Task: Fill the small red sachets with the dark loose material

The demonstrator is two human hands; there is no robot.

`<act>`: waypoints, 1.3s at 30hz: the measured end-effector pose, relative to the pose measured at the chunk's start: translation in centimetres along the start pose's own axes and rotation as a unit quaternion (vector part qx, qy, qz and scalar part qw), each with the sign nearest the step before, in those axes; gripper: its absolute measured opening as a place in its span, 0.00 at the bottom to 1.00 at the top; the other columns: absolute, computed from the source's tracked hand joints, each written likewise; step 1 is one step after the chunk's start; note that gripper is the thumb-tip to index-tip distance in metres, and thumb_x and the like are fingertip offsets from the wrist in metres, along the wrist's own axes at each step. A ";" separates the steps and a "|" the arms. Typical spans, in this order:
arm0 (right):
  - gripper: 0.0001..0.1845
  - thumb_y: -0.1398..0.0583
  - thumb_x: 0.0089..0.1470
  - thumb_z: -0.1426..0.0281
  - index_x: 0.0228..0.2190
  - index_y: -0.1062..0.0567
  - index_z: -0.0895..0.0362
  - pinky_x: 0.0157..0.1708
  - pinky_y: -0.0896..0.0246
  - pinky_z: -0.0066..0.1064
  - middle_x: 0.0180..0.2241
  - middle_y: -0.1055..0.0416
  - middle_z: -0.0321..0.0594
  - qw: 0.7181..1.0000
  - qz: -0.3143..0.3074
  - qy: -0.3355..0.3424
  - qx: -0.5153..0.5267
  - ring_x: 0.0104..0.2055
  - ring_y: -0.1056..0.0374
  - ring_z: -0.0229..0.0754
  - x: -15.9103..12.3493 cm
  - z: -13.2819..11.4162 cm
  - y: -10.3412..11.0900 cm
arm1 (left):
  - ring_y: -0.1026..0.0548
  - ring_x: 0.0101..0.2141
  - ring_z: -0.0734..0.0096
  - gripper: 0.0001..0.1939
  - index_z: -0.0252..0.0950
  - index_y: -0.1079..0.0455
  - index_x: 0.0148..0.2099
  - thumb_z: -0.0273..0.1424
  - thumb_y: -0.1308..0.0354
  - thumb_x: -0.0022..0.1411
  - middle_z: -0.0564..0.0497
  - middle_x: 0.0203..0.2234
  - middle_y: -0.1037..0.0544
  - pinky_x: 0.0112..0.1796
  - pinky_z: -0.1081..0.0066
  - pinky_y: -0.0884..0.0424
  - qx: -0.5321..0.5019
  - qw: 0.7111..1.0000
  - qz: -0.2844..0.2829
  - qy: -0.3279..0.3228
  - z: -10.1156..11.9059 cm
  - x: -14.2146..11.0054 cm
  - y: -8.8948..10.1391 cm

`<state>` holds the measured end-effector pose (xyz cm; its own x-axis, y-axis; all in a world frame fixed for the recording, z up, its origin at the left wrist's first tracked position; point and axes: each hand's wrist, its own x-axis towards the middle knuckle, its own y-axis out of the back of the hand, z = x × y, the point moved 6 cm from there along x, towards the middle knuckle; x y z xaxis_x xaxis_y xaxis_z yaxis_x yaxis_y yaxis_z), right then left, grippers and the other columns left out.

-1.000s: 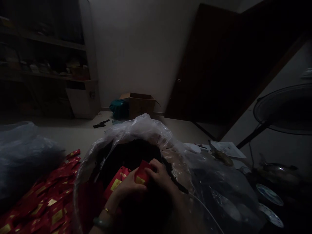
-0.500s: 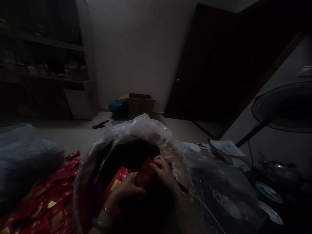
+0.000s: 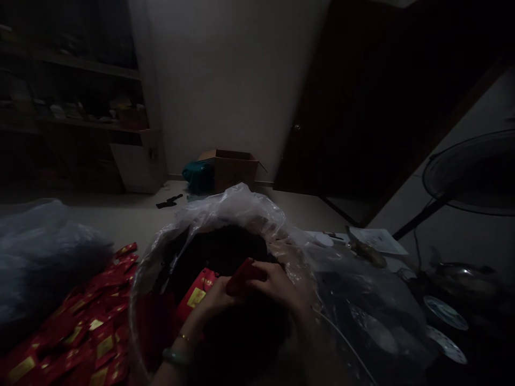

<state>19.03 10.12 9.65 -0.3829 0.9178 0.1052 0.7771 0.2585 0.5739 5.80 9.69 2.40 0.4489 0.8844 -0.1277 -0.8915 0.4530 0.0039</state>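
The room is dim. Both my hands hold one small red packet (image 3: 240, 274) over the mouth of a big clear plastic bag (image 3: 237, 212) filled with dark loose material (image 3: 219, 249). My left hand (image 3: 215, 297), with a gold bracelet and a green bangle on the wrist, grips the packet's lower end. My right hand (image 3: 281, 287) pinches its upper end. A second red packet with a gold label (image 3: 197, 292) lies in the bag just left of my left hand.
Several red packets with gold labels (image 3: 88, 327) are heaped at the lower left beside a bluish plastic bag (image 3: 36, 257). A cardboard box (image 3: 233, 166) and shelves (image 3: 76, 118) stand at the back. A fan (image 3: 470, 174), papers (image 3: 376, 238) and dishes (image 3: 444, 313) are on the right.
The red packet has turned in my hands from face-on, gold label showing, to nearly edge-on. My head has shifted slightly, and the hands stay over the bag.
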 end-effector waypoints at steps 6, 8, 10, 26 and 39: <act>0.05 0.38 0.49 0.71 0.29 0.20 0.53 0.30 0.41 0.27 0.29 0.26 0.36 0.994 -0.088 0.020 -0.053 0.31 0.32 0.40 -0.1 0.5 -1.5 | 0.30 0.28 0.73 0.19 0.33 0.27 0.40 0.23 0.37 0.41 0.54 0.29 0.23 0.31 0.75 0.36 -0.002 0.998 -0.063 -0.018 0.2 -0.3 -1.0; 0.06 0.38 0.49 0.70 0.24 0.21 0.54 0.31 0.42 0.28 0.28 0.29 0.37 0.992 -0.080 0.033 -0.089 0.30 0.34 0.39 0.0 0.2 -1.6 | 0.29 0.29 0.73 0.21 0.33 0.28 0.44 0.26 0.36 0.43 0.53 0.31 0.23 0.31 0.75 0.35 -0.010 0.998 -0.060 -0.005 -0.1 -0.4 -0.9; 0.05 0.38 0.49 0.70 0.25 0.21 0.54 0.32 0.42 0.28 0.30 0.31 0.37 0.994 -0.048 0.030 -0.093 0.31 0.34 0.38 0.1 -0.2 -1.2 | 0.29 0.29 0.73 0.22 0.33 0.30 0.45 0.30 0.36 0.44 0.52 0.31 0.23 0.31 0.75 0.34 -0.024 0.999 -0.031 0.008 -0.4 -0.3 -0.5; 0.04 0.40 0.49 0.69 0.28 0.26 0.57 0.33 0.41 0.28 0.28 0.28 0.36 0.997 0.075 0.022 -0.020 0.32 0.33 0.39 0.8 -0.1 -0.3 | 0.26 0.38 0.61 0.17 0.35 0.23 0.34 0.43 0.42 0.49 0.49 0.32 0.20 0.40 0.68 0.32 -0.044 0.983 0.179 -0.012 0.7 -0.2 1.6; 0.08 0.36 0.42 0.66 0.23 0.24 0.59 0.28 0.42 0.27 0.22 0.27 0.35 0.988 0.107 -0.070 0.085 0.27 0.33 0.38 1.4 2.2 -1.6 | 0.33 0.20 0.74 0.18 0.32 0.26 0.25 0.44 0.37 0.46 0.56 0.16 0.28 0.23 0.75 0.40 -0.110 0.975 0.186 -0.051 1.2 -0.5 1.9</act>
<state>18.36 11.67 7.13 -0.1370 0.9866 0.0890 0.9103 0.0900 0.4040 3.95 10.29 3.67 0.0868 0.9944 -0.0597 -0.9802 0.0745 -0.1837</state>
